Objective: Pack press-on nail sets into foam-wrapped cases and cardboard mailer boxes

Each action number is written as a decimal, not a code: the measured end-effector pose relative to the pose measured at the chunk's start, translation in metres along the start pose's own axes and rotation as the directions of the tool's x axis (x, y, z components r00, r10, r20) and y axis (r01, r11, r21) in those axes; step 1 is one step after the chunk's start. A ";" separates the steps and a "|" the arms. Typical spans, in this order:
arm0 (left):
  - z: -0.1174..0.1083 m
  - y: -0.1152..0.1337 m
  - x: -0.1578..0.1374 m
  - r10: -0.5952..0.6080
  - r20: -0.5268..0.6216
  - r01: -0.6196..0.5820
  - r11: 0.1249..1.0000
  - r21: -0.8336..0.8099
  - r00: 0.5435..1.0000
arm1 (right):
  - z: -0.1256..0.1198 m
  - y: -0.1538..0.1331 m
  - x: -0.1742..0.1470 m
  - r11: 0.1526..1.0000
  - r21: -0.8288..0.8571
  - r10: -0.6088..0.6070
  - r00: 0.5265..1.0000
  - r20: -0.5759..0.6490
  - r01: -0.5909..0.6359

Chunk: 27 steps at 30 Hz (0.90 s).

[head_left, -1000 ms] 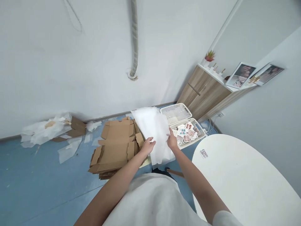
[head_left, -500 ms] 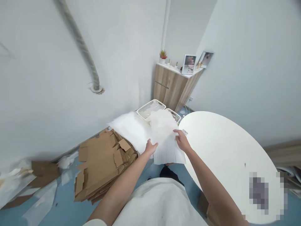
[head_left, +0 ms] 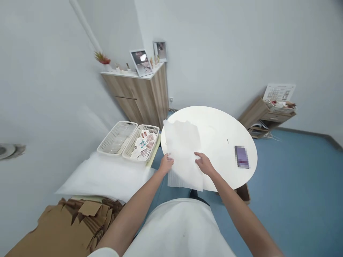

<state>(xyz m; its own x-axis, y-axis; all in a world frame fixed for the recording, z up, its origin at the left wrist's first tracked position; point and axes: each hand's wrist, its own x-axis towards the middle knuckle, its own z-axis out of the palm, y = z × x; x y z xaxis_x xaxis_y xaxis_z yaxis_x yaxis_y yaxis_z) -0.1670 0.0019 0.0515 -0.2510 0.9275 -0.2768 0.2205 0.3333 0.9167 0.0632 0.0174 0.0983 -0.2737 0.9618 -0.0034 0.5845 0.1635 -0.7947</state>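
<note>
A thin white foam sheet [head_left: 184,142] hangs over the near left part of the round white table [head_left: 219,125], its lower end past the table's edge. My left hand [head_left: 166,164] grips the sheet's left edge, fingers curled round it. On the opposite edge, my right hand [head_left: 205,164] pinches the sheet between thumb and fingers. The tabletop beneath the sheet is hidden.
To the left are an open white basket [head_left: 106,142] with clear plastic pieces and another basket [head_left: 128,150] with small printed packets. White foam sheets [head_left: 99,175] and flattened cardboard boxes [head_left: 59,228] lie nearer. A purple object [head_left: 242,157], partly pixelated, lies on the table.
My view has swung right, and both hands have carried the foam sheet from beside the stacked sheets to over the round table. The packets in the basket now show.
</note>
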 end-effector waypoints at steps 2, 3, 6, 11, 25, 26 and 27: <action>0.019 0.006 0.008 0.000 0.027 -0.001 1.000 0.024 1.000 | -0.012 0.024 -0.006 0.996 0.039 0.081 0.997 -0.018 -0.080; 0.028 0.008 0.011 -0.004 0.037 0.003 0.999 0.038 0.999 | -0.016 0.036 -0.009 0.992 0.055 0.115 0.993 -0.027 -0.113; 0.055 0.010 0.018 -0.008 0.056 0.001 0.994 0.109 0.998 | -0.027 0.069 -0.014 0.976 0.097 0.201 0.979 -0.043 -0.196; 0.091 0.008 0.018 -0.069 0.083 0.047 0.968 0.248 0.994 | -0.037 0.114 -0.020 0.947 0.125 0.295 0.955 0.034 -0.297; 0.130 0.008 0.015 -0.162 0.040 0.108 0.802 0.588 0.986 | -0.042 0.154 -0.013 0.930 -0.274 0.262 0.964 0.035 -0.243; 0.133 0.010 0.017 -0.161 0.047 0.098 0.779 0.619 0.986 | -0.043 0.153 -0.011 0.911 -0.327 0.272 0.962 0.018 -0.252; 0.135 0.012 0.020 -0.159 0.051 0.089 0.759 0.646 0.986 | -0.044 0.151 -0.010 0.890 -0.377 0.279 0.960 0.002 -0.258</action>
<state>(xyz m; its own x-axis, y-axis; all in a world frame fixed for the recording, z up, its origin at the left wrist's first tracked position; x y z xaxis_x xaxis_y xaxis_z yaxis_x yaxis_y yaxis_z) -0.0424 0.0470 0.0182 -0.2345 0.8702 -0.4333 0.7534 0.4444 0.4847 0.1882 0.0426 0.0051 -0.1008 0.9688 -0.2264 0.8785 -0.0202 -0.4774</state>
